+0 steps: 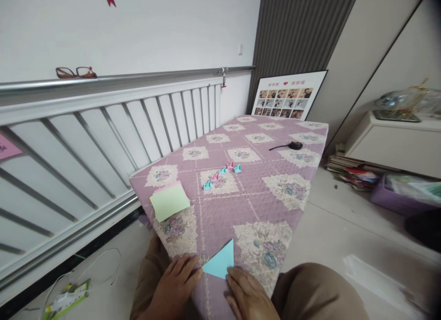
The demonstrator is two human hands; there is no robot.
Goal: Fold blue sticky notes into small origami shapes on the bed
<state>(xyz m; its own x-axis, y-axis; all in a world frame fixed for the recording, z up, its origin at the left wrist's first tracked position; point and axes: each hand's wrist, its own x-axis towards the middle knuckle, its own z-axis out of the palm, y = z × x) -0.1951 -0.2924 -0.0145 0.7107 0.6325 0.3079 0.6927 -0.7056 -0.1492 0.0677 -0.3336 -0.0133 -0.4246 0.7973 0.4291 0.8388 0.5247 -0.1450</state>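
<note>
A light blue paper (221, 261), folded into a triangle, lies flat near the front edge of the cloth-covered table (230, 219). My left hand (179, 283) rests on the cloth, fingers spread, its fingertips beside the paper's left corner. At the paper's lower right corner, my right hand (248, 292) lies with its fingertips touching the edge, fingers stretched out and holding nothing. Farther back stand several small folded pieces in pink and blue, among them a blue one (207, 185) and a pink one (230, 165). A stack of green and pink sheets (169, 201) sits at the table's left side.
A black object with a strap (295, 145) lies on the table's far right. Along the left runs a white radiator (138, 127), with glasses (76, 72) on the pipe above. A photo board (289, 96) leans behind the table. Books and a purple bin (389, 198) stand at right.
</note>
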